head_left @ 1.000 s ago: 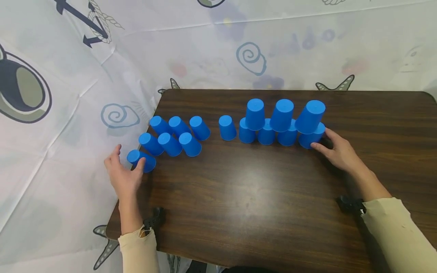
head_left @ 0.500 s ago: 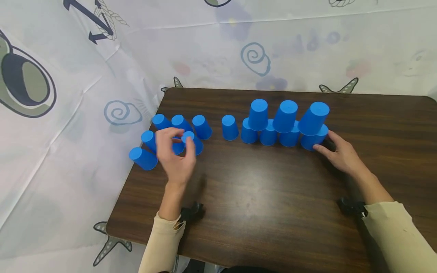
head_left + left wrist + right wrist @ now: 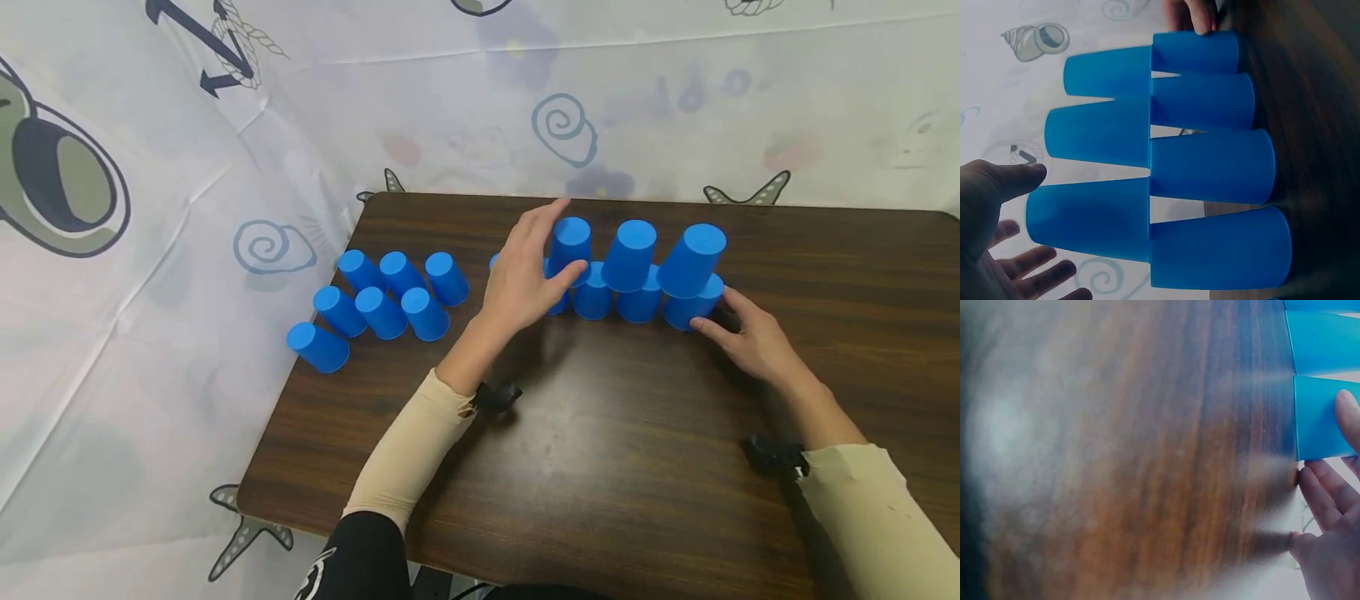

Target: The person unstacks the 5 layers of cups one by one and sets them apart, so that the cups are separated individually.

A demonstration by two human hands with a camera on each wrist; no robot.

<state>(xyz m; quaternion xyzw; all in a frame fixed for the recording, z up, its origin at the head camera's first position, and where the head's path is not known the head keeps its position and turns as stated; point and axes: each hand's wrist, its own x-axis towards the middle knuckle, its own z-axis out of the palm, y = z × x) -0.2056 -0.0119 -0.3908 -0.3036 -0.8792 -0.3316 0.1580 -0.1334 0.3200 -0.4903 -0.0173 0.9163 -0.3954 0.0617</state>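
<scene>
Left grip (image 3: 521, 279) has swung off the 7 loose cups (image 3: 381, 315) and over to the 2-row stack; it now flanks the left side of the leftmost upper cup (image 3: 572, 240), thumb toward the front, fingers behind, spread apart. Can't confirm contact; no cup seen carried. Right grip (image 3: 753, 337) hasn't shifted: thumb and fingers clamped on the rightmost lower cup (image 3: 686, 315), on the worktop (image 3: 600, 433). Counts unchanged: 3 inverted cups up top, each straddling 2 of the 4 below; 7 loose ones standing inverted at the worktop's left end. The far-left lower cup (image 3: 493, 261) is mostly hidden behind the left grip, so its gap to the row can't be checked now. My read: work has moved from the loose supply to the stack with 0 cups added, both ends attended, left end the riskier for a knock.
</scene>
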